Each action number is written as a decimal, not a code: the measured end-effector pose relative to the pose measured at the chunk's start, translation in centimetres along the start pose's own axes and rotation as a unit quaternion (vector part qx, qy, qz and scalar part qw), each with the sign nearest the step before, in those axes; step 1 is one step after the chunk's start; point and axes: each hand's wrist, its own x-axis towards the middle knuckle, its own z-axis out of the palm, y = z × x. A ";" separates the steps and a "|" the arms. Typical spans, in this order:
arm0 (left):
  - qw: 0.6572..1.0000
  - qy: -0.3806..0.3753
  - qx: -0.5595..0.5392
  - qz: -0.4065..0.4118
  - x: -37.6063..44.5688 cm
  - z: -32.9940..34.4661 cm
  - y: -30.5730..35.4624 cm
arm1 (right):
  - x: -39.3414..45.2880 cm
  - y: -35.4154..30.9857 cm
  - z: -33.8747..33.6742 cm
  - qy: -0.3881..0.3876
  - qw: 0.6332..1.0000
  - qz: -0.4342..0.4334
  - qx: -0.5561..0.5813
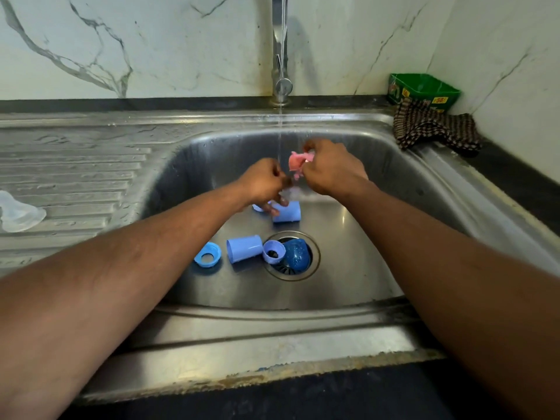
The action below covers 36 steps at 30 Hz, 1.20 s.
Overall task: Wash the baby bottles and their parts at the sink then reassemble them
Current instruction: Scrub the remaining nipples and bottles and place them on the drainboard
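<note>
Right hand (330,168) pinched pink scrubber (296,165) under stream, left hand (263,180) gripped clear part (288,194) — slippery, likely to drop toward drain (292,256).

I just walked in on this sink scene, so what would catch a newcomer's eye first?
First, the two hands meeting mid-basin under the thin stream from the steel tap: the right hand grips a crumpled pink scrubbing cloth, and the left hand pinches something small and clear. Next, the blue plastic bottle parts on the steel sink floor: a pale blue cap lying left of the drain, beside a blue screw ring.
</note>
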 end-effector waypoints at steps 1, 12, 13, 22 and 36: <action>0.998 0.024 -0.063 -0.005 0.1 0.0 0.6 | -0.1 -0.2 -0.2 0.014 1.000 -0.005 -0.006; 0.833 0.165 -0.527 -0.040 2.8 0.9 2.9 | -0.2 -2.0 -2.0 0.021 0.994 -0.105 -0.022; 0.834 0.170 -0.525 -0.028 2.9 0.5 2.8 | 0.1 -1.9 -1.8 0.013 0.994 -0.103 -0.016; 0.868 0.243 -0.430 0.050 1.5 -1.5 3.6 | 0.9 -3.5 -4.7 0.096 0.988 -0.095 0.076; 0.905 0.272 -0.314 0.090 1.1 -1.3 3.8 | 2.8 -1.0 -1.5 0.003 0.915 0.048 0.400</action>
